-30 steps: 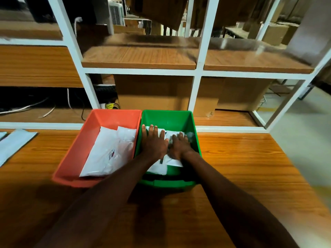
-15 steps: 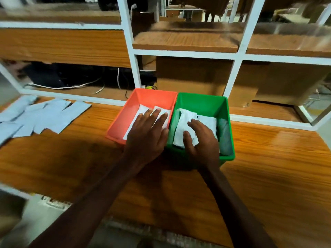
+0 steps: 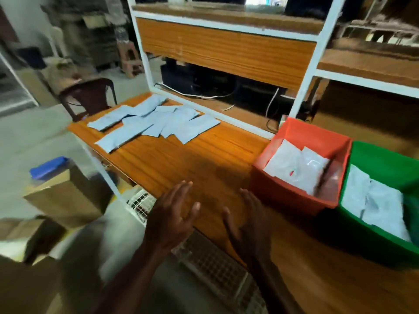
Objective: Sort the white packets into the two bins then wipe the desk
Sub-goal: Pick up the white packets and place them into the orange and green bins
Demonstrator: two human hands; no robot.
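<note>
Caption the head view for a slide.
Both hands, left and right, hover open and empty between the unsorted packets and the orange bin and green bin.

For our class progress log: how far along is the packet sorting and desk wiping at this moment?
Done: some white packets lie in the orange bin and the green bin. In hand: nothing; the left hand and right hand are open over the desk. Left: a spread of packets at the desk's far end to sort, then wiping; no cloth is visible.
</note>
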